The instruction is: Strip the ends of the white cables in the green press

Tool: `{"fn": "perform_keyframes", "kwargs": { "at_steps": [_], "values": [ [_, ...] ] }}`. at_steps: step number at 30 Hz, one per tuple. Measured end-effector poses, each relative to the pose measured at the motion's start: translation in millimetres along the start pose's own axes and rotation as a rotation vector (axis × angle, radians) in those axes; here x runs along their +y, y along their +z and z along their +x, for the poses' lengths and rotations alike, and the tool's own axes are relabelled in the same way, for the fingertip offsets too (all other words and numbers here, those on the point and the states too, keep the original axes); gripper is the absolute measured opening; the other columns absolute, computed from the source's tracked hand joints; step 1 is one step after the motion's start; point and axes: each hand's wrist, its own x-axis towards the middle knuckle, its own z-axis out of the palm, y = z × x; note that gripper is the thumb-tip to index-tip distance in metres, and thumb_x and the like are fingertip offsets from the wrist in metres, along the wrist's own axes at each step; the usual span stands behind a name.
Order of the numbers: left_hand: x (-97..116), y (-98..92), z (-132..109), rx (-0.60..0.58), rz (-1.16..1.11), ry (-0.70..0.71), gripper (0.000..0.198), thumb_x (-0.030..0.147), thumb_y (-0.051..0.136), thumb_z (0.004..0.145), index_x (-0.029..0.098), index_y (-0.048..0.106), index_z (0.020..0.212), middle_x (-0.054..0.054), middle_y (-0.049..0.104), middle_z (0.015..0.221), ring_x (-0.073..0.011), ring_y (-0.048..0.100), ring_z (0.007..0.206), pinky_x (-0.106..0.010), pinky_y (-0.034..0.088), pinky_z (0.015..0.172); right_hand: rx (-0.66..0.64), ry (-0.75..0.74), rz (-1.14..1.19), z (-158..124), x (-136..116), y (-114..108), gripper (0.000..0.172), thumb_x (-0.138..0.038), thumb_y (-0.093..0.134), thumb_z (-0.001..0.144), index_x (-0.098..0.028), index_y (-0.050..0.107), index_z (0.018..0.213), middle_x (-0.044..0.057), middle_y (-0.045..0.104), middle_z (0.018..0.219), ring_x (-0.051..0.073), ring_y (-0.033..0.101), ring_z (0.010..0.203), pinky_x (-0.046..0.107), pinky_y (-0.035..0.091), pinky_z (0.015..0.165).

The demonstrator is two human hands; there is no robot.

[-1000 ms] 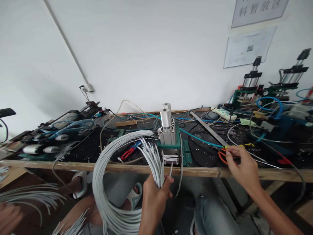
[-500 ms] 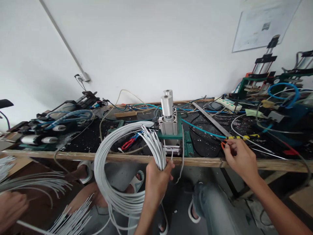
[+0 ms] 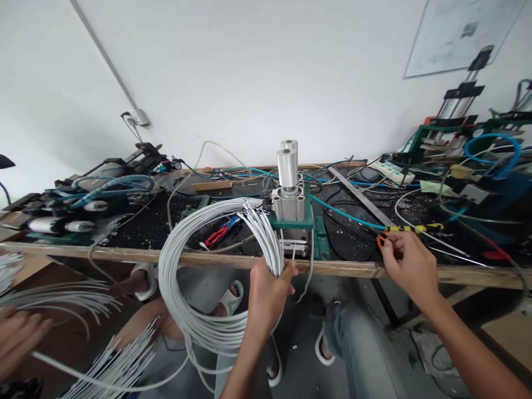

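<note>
The left hand [image 3: 268,291] is clenched around a coil of white cable [image 3: 183,288], gripping it just below the wooden front edge of the bench [image 3: 124,256]. The loop hangs off the edge into the open space over the person's knees, and its cut ends fan up past the rim beside the metal cylinder [image 3: 288,185]. The right hand [image 3: 405,263] rests at the same front edge, further right, well apart from the coil. Its fingertips are pinched on a small orange handle [image 3: 380,241] that lies on the benchtop, with a yellow-and-black cable [image 3: 409,228] just behind it. Between the two hands the rim is bare. The dark benchtop is crowded with red pliers [image 3: 218,235] near the coil, a steel ruler [image 3: 357,202] running diagonally, blue hoses, loose wires and a power strip [image 3: 388,172] at the back. Green presses [image 3: 457,133] stand at the far right. At the lower left another person's hand [image 3: 19,338] holds loose white cable pieces [image 3: 70,299]. A plain white wall [image 3: 249,72] rises behind the bench.
</note>
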Motion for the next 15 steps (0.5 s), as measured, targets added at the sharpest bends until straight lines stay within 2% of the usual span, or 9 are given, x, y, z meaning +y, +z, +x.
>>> {"fn": "perform_keyframes", "kwargs": {
  "at_steps": [15],
  "values": [
    [0.3,0.5,4.5,-0.002,-0.049,0.007,0.017,0.031,0.065,0.079,0.018,0.057,0.073,0.001,0.069,0.063,-0.0093,0.055,0.037,-0.02,0.041,0.041,-0.005,-0.002,0.003,-0.1,-2.3,-2.0,0.008,-0.024,0.053,0.093,-0.021,0.059,0.097,0.005,0.065,0.081,0.02,0.062,0.064,0.031,0.048,0.063]
  ]
}}
